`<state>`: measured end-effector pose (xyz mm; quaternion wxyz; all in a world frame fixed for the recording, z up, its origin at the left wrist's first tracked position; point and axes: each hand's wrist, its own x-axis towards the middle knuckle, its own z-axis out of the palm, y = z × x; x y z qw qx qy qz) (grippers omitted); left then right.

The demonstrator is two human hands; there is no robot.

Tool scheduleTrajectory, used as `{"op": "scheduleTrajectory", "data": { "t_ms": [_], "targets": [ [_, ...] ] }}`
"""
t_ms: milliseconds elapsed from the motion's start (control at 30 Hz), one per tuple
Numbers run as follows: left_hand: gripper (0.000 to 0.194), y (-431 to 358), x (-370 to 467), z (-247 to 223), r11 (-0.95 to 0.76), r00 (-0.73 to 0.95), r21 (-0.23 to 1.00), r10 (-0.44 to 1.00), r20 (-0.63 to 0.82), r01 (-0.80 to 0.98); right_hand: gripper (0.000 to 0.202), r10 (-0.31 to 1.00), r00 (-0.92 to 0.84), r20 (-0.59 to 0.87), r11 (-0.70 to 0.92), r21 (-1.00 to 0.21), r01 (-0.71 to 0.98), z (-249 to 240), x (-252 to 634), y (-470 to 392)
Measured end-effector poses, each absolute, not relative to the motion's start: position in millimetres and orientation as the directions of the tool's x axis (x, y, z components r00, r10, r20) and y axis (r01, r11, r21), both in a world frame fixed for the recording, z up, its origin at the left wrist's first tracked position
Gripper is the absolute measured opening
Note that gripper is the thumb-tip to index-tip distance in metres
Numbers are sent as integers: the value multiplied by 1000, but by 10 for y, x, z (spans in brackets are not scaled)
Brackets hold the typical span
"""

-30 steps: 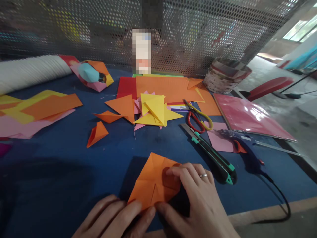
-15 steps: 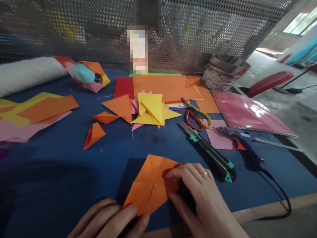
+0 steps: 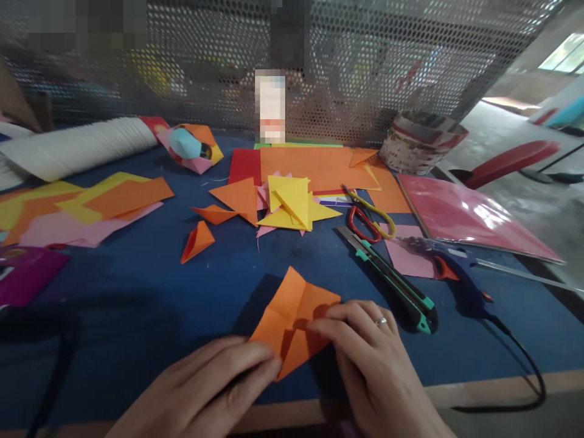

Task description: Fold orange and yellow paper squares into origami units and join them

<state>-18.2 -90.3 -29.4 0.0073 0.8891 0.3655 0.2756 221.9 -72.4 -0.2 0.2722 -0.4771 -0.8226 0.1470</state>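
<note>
Orange folded sheet (image 3: pixel 274 322): creased, partly raised, located at the near side of the blue tabletop (image 3: pixel 159 292), between both hands. Left hand (image 3: pixel 210 377): fingers together, thumb and forefinger clamped on the lower left edge of the sheet. Right hand (image 3: pixel 374 350), with ring (image 3: pixel 380 322): fingertips bent onto the right-hand flap; thumb grip beneath not clear enough to tell. Right of the sheet, beyond the right hand: utility knife (image 3: pixel 395 283), blade exposed. Just beyond the knife: scissors (image 3: pixel 371 223) with red and yellow handles. Farther right: glue gun (image 3: pixel 463 271), nose over a pink paper square (image 3: pixel 404 258). Beyond the sheet, toward the left: small orange folded piece (image 3: pixel 199 240). At center, behind: stacked yellow folded pieces (image 3: pixel 296 204).
</note>
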Motion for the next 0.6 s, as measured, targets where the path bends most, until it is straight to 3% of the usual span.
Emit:
{"op": "scheduleTrajectory", "data": {
  "t_ms": [133, 233, 400, 500, 600],
  "targets": [
    [45, -791, -224, -234, -739, 624, 162, 647, 437, 654, 32, 824, -357, 440, 536, -400, 743, -58, 2200, -761],
    [41, -791, -258, -265, -757, 656, 76, 608, 448, 649, 30, 729, -423, 538, 635, -304, 710, -148, 2178, -790],
    [35, -910, -162, -281, -748, 610, 35, 567, 554, 663, 34, 627, -562, 540, 740, -187, 646, -250, 2178, -826],
    [32, -935, -80, -216, -756, 605, 65, 569, 557, 651, 31, 618, -590, 519, 760, -203, 618, -246, 2199, -838],
    [33, -896, -50, -156, -760, 588, 233, 626, 512, 607, 28, 594, -603, 533, 779, -193, 597, -255, 2222, -848]
  ]
}}
